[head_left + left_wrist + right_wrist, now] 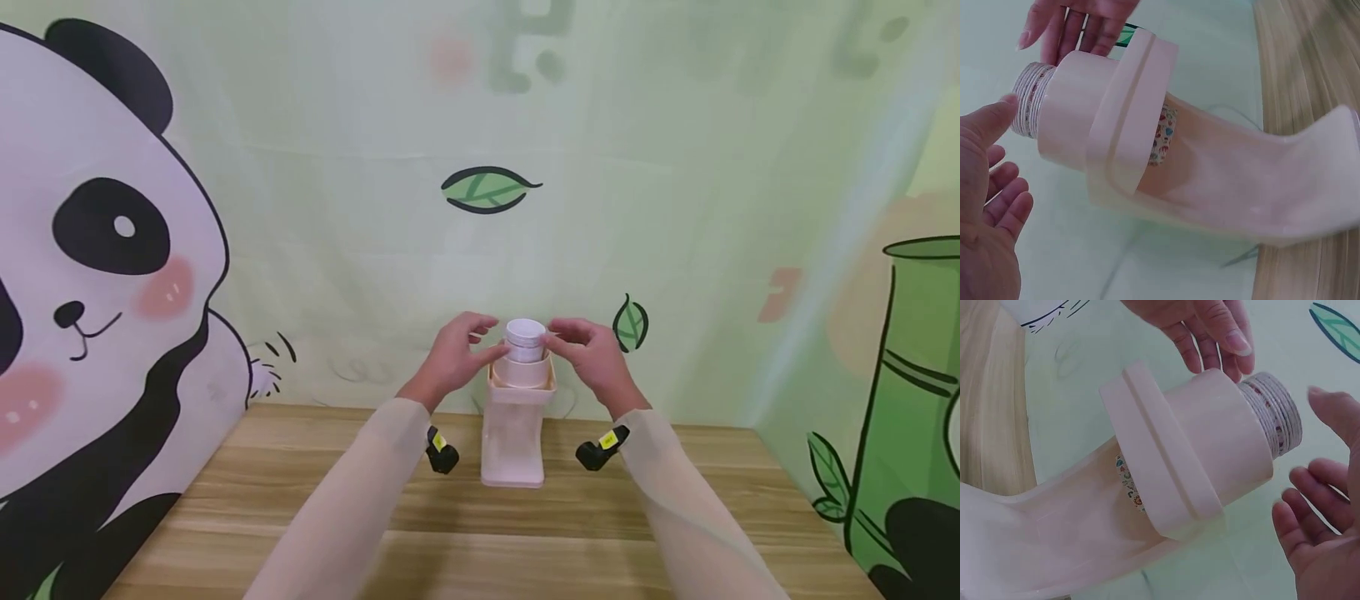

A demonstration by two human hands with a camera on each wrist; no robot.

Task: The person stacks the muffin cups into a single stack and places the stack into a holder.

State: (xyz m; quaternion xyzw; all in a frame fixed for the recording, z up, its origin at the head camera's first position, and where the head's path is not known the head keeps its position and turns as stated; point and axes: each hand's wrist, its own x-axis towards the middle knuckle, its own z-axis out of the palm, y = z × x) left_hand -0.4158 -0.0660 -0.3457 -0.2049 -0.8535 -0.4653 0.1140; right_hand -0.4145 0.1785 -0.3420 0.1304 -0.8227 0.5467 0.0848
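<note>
A pale pink cup dispenser (513, 446) stands upright on the wooden table. Out of its round top tube (1219, 431) rises a stack of nested white paper cups (526, 333), their rims layered closely together. Below the collar, the patterned side of the lowest cup (1162, 136) shows. My left hand (453, 354) is at the stack's left, its thumb tip at the cup rims and its fingers loosely bent behind. On the other side my right hand (592, 354) is held with thumb and fingers spread beside the stack. Neither hand wraps around the cups.
The wooden table (480, 542) ends at a light green cloth backdrop (360, 208) just behind the dispenser. A printed panda (112, 250) covers the left side and printed bamboo (911, 375) the right. Black wrist cameras (442, 454) hang beneath both sleeves.
</note>
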